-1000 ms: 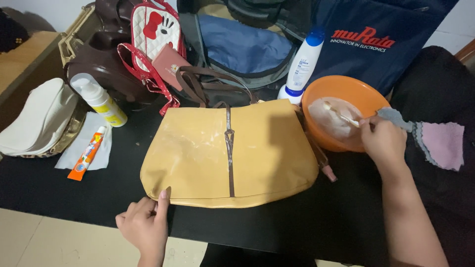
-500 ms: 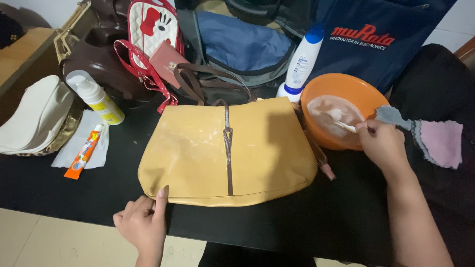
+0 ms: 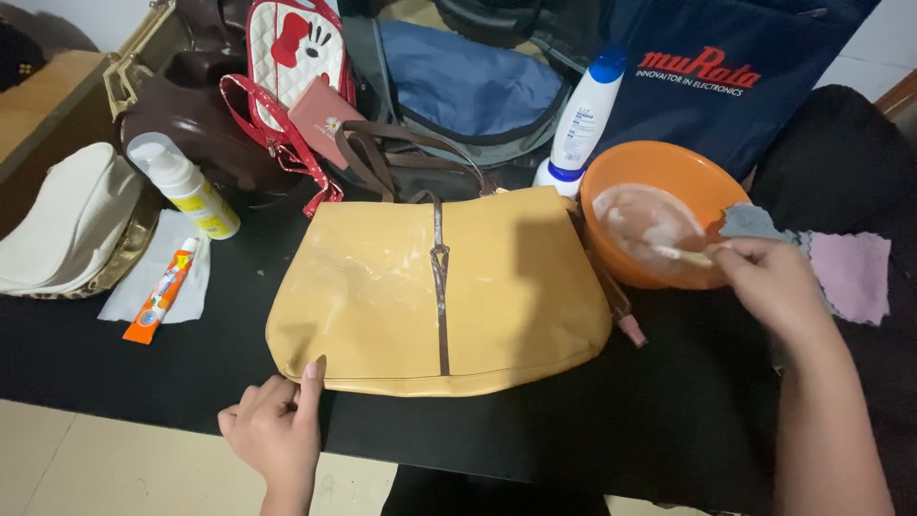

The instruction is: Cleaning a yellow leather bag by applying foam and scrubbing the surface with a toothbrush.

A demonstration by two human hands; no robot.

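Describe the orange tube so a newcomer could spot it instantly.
Start at the tan handbag in the middle of the black table. Look left to the white tissue; the orange tube lies flat on it. The nearby yellow bottle is bigger with a clear cap.

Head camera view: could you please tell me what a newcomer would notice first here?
A tan handbag lies flat mid-table, smeared white, with the left hand at its lower edge. To its right, the right hand dips a small brush into an orange bowl.
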